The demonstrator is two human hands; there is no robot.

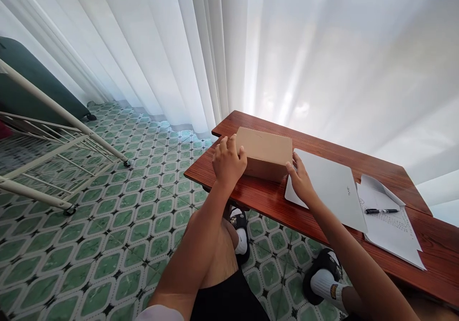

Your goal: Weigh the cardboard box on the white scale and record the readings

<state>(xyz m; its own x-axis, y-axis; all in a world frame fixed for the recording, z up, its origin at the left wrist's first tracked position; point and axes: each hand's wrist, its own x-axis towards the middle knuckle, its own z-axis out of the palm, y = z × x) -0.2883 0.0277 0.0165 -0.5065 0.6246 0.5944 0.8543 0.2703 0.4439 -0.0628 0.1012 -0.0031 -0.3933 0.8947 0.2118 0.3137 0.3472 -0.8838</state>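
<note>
A closed brown cardboard box [267,144] sits on the left part of a reddish wooden table [380,163]. My left hand [228,161] grips the box's left end, thumb at the near corner and fingers over the far side. At the opposite end, my right hand [300,177] presses thumb and fingers against the right side. The box rests between both hands, and its contents are hidden. Just right of it lies a shut silver laptop [328,187], partly beneath my right hand and forearm.
Loose written papers [390,235] with a black pen [382,211] on top lie right of the laptop. White curtains [304,63] hang behind the table. A white wheeled metal rack [96,134] and a dark green suitcase-like object [32,82] stand on the tiled floor at left.
</note>
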